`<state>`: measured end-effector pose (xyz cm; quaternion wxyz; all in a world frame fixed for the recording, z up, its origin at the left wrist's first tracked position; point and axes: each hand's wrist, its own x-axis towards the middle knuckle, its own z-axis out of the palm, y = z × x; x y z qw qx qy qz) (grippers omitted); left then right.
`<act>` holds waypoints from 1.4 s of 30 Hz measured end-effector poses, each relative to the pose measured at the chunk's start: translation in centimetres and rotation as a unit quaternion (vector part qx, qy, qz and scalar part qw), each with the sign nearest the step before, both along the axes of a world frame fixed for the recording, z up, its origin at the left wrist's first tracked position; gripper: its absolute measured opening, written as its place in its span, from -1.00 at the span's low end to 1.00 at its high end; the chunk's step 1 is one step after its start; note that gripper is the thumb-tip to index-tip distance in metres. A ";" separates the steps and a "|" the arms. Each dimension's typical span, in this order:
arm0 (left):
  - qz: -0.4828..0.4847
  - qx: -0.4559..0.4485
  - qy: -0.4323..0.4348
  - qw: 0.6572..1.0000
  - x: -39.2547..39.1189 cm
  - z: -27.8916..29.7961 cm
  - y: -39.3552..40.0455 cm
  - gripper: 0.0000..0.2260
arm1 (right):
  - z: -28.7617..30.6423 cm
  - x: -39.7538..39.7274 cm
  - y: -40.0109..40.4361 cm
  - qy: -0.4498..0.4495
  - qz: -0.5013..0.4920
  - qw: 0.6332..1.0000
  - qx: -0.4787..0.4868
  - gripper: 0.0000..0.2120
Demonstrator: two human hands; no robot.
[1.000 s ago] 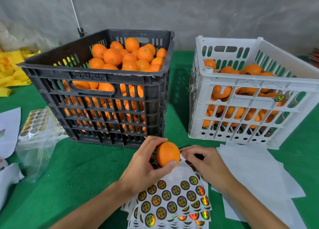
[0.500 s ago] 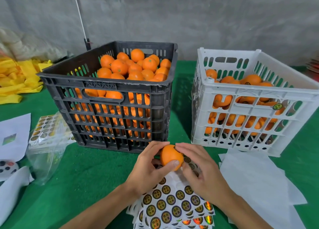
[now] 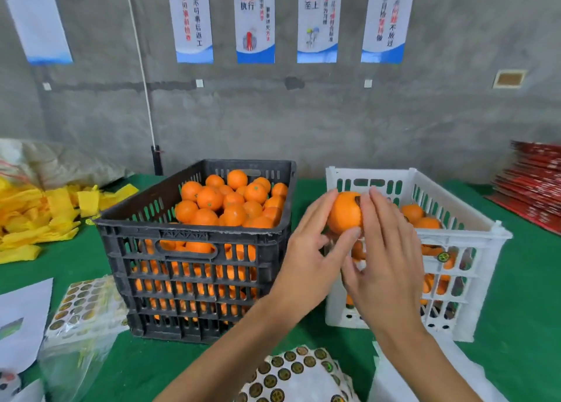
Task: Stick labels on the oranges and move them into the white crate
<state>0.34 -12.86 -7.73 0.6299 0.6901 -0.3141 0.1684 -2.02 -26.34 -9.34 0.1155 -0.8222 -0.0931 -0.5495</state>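
The black crate (image 3: 194,250) on the left is full almost to its rim, so I judge most of the oranges wait for labels. Beside it, the left hand (image 3: 306,259) grasps one orange (image 3: 344,212) with thumb and fingers, raised in front of the white crate's (image 3: 473,238) near-left corner. The right hand (image 3: 385,268) lies with straight fingers against this orange; if they press a label I cannot tell. The white crate already holds several oranges; its floor is hidden.
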 end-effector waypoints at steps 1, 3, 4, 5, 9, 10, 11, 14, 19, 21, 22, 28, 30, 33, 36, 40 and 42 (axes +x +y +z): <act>0.004 0.024 -0.021 0.999 0.9 1.3 -0.7 -0.44 | 1.3 0.4 -0.5 0.015 -0.037 0.999 0.016 -0.39; -0.015 0.084 -0.055 0.995 2.6 4.0 -1.9 -0.50 | 3.6 1.1 -1.1 0.049 -0.094 0.993 0.057 -0.37; -0.023 0.112 -0.045 0.992 3.4 4.9 -2.1 -0.53 | 4.1 1.4 -1.0 0.066 -0.108 0.989 0.070 -0.38; -0.015 0.139 -0.031 0.990 4.1 6.0 -2.1 -0.57 | 4.6 1.7 -0.8 0.080 -0.111 0.988 0.077 -0.39; 0.139 0.269 -0.011 0.953 7.4 9.2 1.7 -0.70 | 4.7 2.0 1.4 0.120 0.000 0.990 0.070 -0.42; 0.172 0.328 0.014 0.929 8.3 9.7 3.5 -0.71 | 4.5 2.1 2.2 0.129 0.038 0.989 0.065 -0.44; 0.199 0.399 0.056 0.893 9.3 10.0 5.7 -0.70 | 4.2 2.2 3.0 0.136 0.070 0.986 0.058 -0.46; 0.263 0.610 0.212 0.717 11.0 9.6 13.8 -0.63 | 3.6 2.7 5.8 0.167 0.161 0.972 0.033 -0.49; 0.276 0.659 0.325 0.620 11.7 8.4 23.8 -0.54 | 1.9 3.9 10.3 0.164 0.228 0.959 0.021 -0.61; 0.242 0.678 0.365 0.590 12.3 8.4 23.9 -0.54 | 1.0 4.3 11.0 0.123 0.214 0.969 0.026 -0.65; 0.248 0.689 0.369 0.572 12.6 8.3 23.5 -0.57 | 0.7 4.5 11.1 0.105 0.216 0.970 0.037 -0.67; 0.345 0.661 0.320 0.584 14.3 6.8 22.8 -0.52 | -0.3 5.5 11.7 0.051 0.230 0.970 0.052 -0.72; 0.310 0.639 0.289 0.641 13.7 6.8 22.6 -0.58 | -0.3 5.4 11.7 0.065 0.237 0.967 0.073 -0.73; 0.298 0.477 0.085 0.822 11.6 7.6 21.1 -0.45 | 0.1 4.9 11.8 0.113 0.273 0.947 0.126 -0.73; 0.273 0.292 -0.104 0.911 8.1 7.1 17.5 -0.42 | 1.2 4.0 11.6 0.199 0.319 0.905 0.200 -0.66; 0.302 0.231 -0.271 0.884 3.2 4.2 12.5 -0.40 | 2.7 1.6 9.4 0.233 0.439 0.795 0.348 -0.61; 0.303 0.182 -0.314 0.881 1.4 2.3 11.4 -0.40 | 1.5 -0.1 8.2 0.187 0.446 0.810 0.331 -0.64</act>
